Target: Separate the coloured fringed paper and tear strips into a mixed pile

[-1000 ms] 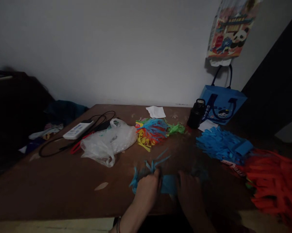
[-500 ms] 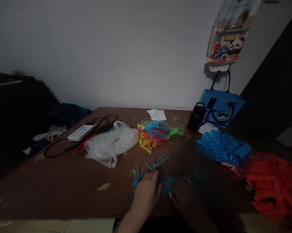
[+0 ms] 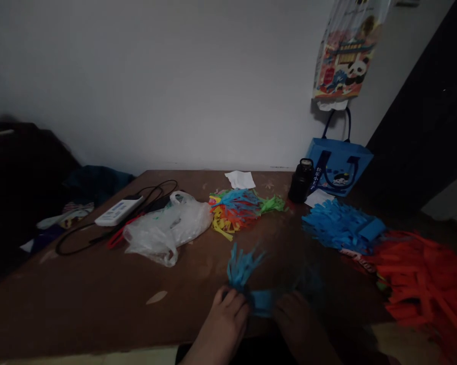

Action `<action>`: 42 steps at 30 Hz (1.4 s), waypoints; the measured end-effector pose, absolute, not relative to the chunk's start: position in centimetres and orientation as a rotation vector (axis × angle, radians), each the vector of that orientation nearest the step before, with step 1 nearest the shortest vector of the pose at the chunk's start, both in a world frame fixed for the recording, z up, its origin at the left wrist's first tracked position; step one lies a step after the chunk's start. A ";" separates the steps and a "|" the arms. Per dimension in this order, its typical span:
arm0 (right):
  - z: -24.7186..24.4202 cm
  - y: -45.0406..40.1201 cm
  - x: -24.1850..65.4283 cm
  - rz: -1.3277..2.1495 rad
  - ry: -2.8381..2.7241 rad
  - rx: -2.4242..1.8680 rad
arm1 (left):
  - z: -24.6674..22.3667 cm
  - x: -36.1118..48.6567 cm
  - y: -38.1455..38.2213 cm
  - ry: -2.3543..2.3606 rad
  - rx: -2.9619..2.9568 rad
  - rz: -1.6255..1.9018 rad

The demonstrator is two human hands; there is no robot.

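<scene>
Near the front edge of the brown table (image 3: 99, 299), a blue fringed paper strip (image 3: 262, 301) stretches between my two hands. My left hand (image 3: 230, 312) is closed around its left part, and a tuft of blue fringe stands up beyond the knuckles. On the other side, my right hand (image 3: 292, 314) has its fingers curled on the right part; it is dark and partly smeared. Darker fringe spreads behind that hand. Farther back lies a multicoloured fringed pompom (image 3: 238, 208) with blue, orange, yellow and green strips.
To the left are a crumpled plastic bag (image 3: 171, 223) and a white power strip (image 3: 118, 211) with cords. A black bottle (image 3: 301, 181) and a blue tote bag (image 3: 337, 165) stand at the back right. Blue fringe (image 3: 338, 223) and red fringe (image 3: 426, 279) pile up on the right.
Both hands have moved slightly nearer the front edge with the blue strip. Fringe by my left hand now stands up in a bunch, and my left fingers are curled more. The view has shifted a little.
</scene>
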State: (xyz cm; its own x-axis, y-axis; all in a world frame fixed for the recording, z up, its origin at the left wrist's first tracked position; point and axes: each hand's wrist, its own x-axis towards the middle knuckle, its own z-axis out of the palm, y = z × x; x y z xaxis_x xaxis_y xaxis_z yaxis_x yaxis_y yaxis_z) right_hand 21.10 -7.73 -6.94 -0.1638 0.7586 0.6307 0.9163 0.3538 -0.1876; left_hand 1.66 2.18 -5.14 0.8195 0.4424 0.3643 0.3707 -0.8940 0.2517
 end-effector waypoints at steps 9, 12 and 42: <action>-7.9 -6.4 21.6 -0.411 -1.746 -1.842 | -3.3 2.8 2.5 1.091 2.645 0.246; -7.6 -5.1 21.6 -0.455 -1.759 -1.905 | -2.8 3.6 2.5 1.208 2.650 0.190; -6.4 -6.5 20.5 -0.282 -2.050 -1.503 | -4.0 1.5 2.8 0.643 2.830 0.554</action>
